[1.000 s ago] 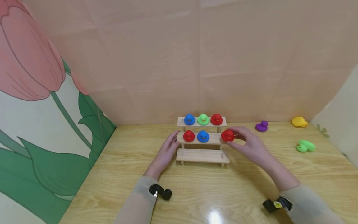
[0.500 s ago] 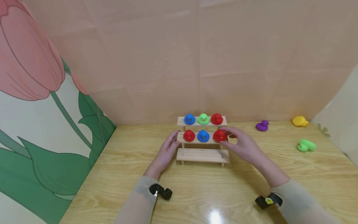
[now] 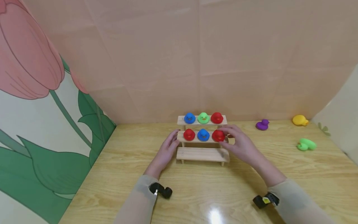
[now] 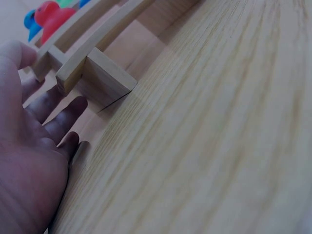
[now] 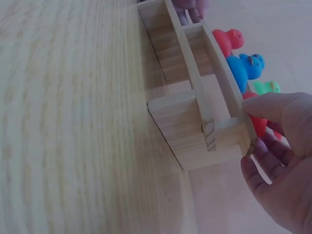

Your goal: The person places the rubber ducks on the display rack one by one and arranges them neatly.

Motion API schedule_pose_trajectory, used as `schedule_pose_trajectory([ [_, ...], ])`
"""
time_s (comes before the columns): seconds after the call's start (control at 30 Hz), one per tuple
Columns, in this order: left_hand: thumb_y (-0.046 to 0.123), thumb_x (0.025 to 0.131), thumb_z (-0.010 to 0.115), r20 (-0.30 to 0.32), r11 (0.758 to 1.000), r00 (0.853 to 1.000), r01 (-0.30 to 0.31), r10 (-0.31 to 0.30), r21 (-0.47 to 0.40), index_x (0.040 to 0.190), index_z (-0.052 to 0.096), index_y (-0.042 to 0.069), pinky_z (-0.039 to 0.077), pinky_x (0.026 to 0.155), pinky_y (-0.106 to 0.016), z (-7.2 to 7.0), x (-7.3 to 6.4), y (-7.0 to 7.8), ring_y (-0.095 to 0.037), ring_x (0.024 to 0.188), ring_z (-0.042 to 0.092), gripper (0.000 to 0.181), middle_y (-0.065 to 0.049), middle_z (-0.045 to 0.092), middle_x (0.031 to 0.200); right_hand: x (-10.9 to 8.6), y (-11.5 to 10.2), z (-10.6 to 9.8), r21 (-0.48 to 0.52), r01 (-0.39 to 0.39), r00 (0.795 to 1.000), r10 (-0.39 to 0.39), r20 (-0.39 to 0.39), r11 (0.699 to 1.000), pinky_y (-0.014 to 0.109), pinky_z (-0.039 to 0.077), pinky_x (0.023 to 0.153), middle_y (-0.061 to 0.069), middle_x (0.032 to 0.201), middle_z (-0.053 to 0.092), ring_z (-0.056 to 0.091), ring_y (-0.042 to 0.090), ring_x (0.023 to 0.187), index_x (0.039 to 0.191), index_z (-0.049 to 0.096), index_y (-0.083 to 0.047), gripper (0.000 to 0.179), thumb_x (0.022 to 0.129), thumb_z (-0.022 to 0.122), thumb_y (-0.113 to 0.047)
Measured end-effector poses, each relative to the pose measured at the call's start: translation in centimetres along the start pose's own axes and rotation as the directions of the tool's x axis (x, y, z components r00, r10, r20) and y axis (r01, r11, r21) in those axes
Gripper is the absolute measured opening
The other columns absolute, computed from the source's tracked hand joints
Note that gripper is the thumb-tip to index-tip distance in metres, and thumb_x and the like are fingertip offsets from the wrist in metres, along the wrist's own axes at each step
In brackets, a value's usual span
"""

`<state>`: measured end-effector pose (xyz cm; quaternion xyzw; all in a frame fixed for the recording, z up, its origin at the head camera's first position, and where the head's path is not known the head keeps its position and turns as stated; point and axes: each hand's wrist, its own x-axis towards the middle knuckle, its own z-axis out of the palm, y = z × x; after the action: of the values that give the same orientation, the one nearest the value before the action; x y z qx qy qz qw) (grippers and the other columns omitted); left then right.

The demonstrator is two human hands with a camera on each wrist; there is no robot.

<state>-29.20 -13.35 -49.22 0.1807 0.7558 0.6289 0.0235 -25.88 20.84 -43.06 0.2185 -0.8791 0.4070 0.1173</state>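
Observation:
A three-tier wooden display rack (image 3: 202,154) stands on the table. On its middle tier sit a red rubber duck (image 3: 189,134), a blue rubber duck (image 3: 203,135) and, at the right end, another red rubber duck (image 3: 218,135). My right hand (image 3: 244,144) holds that right-end duck between thumb and fingers; in the right wrist view the thumb partly covers it. Along the rack's left end, my left hand (image 3: 165,151) rests with loosely bent fingers, the thumb at the middle tier's edge. The top tier carries a blue duck (image 3: 190,118), a green duck (image 3: 203,118) and a red duck (image 3: 217,118).
To the right on the wood-grain table (image 3: 195,186) lie a purple duck (image 3: 262,124), a yellow duck (image 3: 300,120) and a green duck (image 3: 306,144) tipped on its side. A pinkish sheet (image 3: 145,62) hangs behind the rack.
My right hand has moved left with the red duck, from beyond the middle tier's right edge to a place on the tier beside the blue duck. The left hand has stayed put.

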Motion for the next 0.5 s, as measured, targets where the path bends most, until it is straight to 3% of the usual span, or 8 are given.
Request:
schedule_pose_trajectory([
  [0.23,0.036,0.119,0.051,0.004,1.000,1.000,0.003,-0.003,-0.001,0.172,0.039,0.024,0.032,0.131,-0.051,-0.04,-0.02,0.07,-0.029,0.160,0.040,0.056,-0.010,0.045,0.172,0.19,0.41,0.20,0.001,-0.053,0.999,0.053,0.007,0.999,0.064,0.055,0.109,0.017,0.146,0.061,0.062,0.039,0.126,0.142,0.070,-0.004,0.050,0.095,0.086,-0.002],
  [0.5,0.036,0.119,0.051,0.000,1.000,1.000,0.006,-0.006,0.002,0.173,0.038,0.023,0.032,0.131,-0.052,-0.06,0.02,0.02,-0.030,0.159,0.041,0.057,-0.010,0.045,0.172,0.26,0.33,0.33,0.010,-0.058,0.998,0.058,-0.013,0.998,0.064,0.056,0.107,0.018,0.142,0.062,0.062,0.038,0.124,0.139,0.070,-0.003,0.048,0.095,0.086,-0.001],
])
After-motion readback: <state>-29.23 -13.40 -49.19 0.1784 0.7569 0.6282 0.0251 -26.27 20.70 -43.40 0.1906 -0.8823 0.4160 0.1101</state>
